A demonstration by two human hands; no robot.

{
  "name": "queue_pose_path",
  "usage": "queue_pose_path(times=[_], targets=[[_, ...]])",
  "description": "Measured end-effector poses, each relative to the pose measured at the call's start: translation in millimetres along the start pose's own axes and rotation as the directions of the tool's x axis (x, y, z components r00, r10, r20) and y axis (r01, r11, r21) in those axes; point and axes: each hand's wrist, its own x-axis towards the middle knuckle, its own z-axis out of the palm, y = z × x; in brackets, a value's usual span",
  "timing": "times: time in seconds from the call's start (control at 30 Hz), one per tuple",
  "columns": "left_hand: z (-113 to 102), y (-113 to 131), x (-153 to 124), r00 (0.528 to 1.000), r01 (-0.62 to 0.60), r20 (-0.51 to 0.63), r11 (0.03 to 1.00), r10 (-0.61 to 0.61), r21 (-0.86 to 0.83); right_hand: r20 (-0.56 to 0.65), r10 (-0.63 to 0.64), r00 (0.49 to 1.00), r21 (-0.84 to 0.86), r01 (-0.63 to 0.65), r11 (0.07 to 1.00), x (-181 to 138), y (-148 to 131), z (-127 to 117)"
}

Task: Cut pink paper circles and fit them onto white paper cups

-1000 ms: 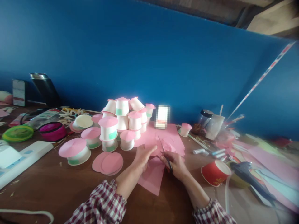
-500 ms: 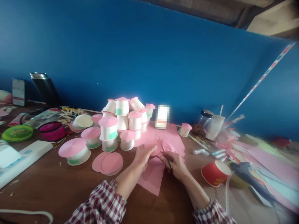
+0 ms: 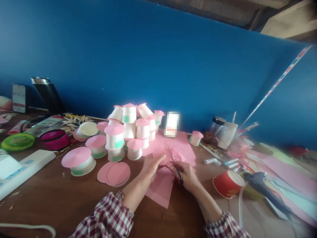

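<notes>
My right hand [image 3: 185, 175] is closed around dark-handled scissors [image 3: 178, 172], whose thin blades point up and away over pink paper. My left hand [image 3: 152, 167] pinches a piece of pink paper [image 3: 159, 150] beside the blades, thumb on top; its fingers underneath are hidden. Below both hands lies a pink sheet [image 3: 162, 188], one corner toward me. Larger pink sheets [image 3: 184, 138] and cut scraps [image 3: 179, 153] spread out behind the hands. To the left of my left hand rest several flat pink discs [image 3: 119, 173], overlapping on the brown table.
White paper cups with pink cone tops [image 3: 115, 135] are stacked at centre left. A red paper cup [image 3: 228, 184] and a dark glue gun [image 3: 267, 191] lie at right. On the left are a white power strip [image 3: 32, 167] and a magenta round case [image 3: 54, 139]. A blue wall [image 3: 148, 66] stands behind.
</notes>
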Motion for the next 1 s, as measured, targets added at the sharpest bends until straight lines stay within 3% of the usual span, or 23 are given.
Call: queue_pose_path(times=[0.6,0.83,1.0], targets=[[-12.2,-11.2,12.5,0.995,-0.019,0.101,0.998,0.024,-0.059,-0.013,0.003,1.000,0.012,-0.003,1.000,-0.4,-0.9,0.8],[-7.8,-5.2,7.9,0.999,-0.014,0.046,0.995,0.019,-0.103,-0.071,0.013,0.997,0.095,-0.006,0.995,0.5,-4.2,-0.1],[-9.1,-5.8,7.7,0.999,0.052,0.019,0.997,-0.051,-0.057,-0.039,0.004,0.999,0.153,0.002,0.988,1.0,1.8,2.7]])
